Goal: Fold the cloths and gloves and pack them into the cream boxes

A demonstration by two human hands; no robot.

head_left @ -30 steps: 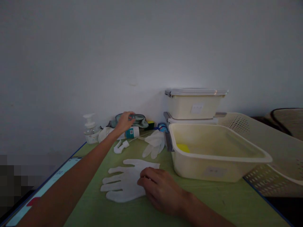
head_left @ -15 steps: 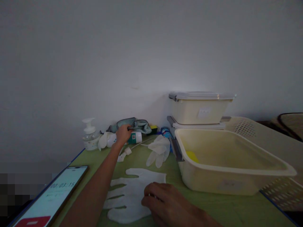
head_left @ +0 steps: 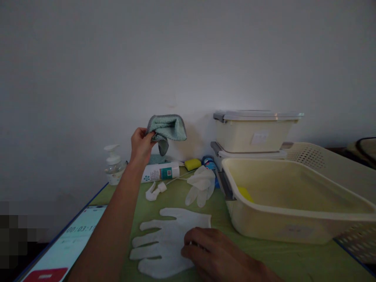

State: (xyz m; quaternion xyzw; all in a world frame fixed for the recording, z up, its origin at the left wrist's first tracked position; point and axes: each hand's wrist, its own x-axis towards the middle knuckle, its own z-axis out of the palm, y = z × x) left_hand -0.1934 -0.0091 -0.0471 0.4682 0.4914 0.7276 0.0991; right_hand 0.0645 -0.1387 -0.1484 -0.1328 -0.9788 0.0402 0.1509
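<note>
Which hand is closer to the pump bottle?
Left. The left hand is up and right of the pump bottle, holding a cloth; the right hand is farther off, over the flat glove.

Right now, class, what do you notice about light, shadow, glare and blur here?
Head view: dim light, but a bright phone screen; a soft shadow on the wall beside the cloth; a small glint on the box lid; the label below it too blurred to read; blocky pixels at lower left.

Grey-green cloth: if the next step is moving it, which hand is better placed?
The left, I'd judge: the left hand holds the cloth raised, while the right hand is lower, over the flat white glove, apart from the cloth.
</note>
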